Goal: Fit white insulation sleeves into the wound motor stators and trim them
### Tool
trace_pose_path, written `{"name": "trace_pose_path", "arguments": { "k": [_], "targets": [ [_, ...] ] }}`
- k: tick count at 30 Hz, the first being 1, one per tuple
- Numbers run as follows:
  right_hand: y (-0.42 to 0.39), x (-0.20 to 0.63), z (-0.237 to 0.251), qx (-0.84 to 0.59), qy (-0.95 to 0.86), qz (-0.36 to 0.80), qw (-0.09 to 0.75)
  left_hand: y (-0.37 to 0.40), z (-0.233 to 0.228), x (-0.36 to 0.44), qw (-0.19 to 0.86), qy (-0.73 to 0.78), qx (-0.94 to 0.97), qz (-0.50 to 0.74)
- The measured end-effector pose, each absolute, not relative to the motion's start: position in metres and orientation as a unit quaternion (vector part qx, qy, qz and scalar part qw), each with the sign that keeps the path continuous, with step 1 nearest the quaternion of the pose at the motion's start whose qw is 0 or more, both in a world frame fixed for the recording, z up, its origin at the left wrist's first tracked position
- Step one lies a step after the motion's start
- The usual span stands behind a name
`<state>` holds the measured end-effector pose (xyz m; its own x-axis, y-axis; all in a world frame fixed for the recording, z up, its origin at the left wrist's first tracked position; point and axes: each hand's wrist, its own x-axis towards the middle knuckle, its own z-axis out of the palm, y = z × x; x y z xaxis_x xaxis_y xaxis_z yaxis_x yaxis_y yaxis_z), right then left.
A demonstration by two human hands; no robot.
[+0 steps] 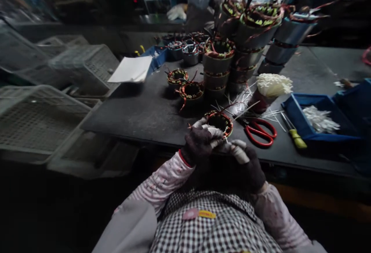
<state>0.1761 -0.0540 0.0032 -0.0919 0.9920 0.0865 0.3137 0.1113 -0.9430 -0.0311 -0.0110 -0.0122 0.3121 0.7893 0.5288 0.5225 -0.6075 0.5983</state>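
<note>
A motor stator with reddish windings and loose leads sits at the table's front edge. My left hand, in a dark glove with pale fingertips, grips its near left rim. At the near right side, the closed fingers of my right hand pinch by the rim; whatever is between them is too small to make out. Red-handled scissors lie just right of the stator, with loose thin white ties scattered behind them. A yellow-handled screwdriver rests farther right.
Stacked stators stand behind, with single ones nearer. A white tie bundle stands by a blue bin of white pieces. Plastic crates are left, below a paper sheet. A co-worker's gloved hand shows across the table.
</note>
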Motion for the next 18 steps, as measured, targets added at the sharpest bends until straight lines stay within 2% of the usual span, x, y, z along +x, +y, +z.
{"name": "trace_pose_path", "arguments": {
  "k": [3, 8, 12, 15, 18],
  "targets": [
    [-0.049, 0.164, 0.023, -0.523, -0.58, 0.459, 0.423, -0.011, -0.014, -0.027, 0.152, 0.392, 0.805, 0.418],
    [-0.004, 0.132, 0.051, -0.472, -0.563, 0.524, 0.432, -0.005, -0.016, -0.021, 0.082, 0.335, 0.823, 0.451],
    [0.001, 0.155, 0.051, -0.457, -0.536, 0.538, 0.464, -0.01, -0.01, -0.035, 0.01, 0.336, 0.85, 0.406],
    [0.013, 0.204, 0.047, -0.53, -0.466, 0.484, 0.517, -0.014, 0.002, -0.058, -0.061, 0.32, 0.87, 0.369],
    [0.052, 0.25, 0.041, -0.587, -0.408, 0.353, 0.604, -0.003, 0.02, -0.079, -0.076, 0.25, 0.913, 0.313]
  ]
}}
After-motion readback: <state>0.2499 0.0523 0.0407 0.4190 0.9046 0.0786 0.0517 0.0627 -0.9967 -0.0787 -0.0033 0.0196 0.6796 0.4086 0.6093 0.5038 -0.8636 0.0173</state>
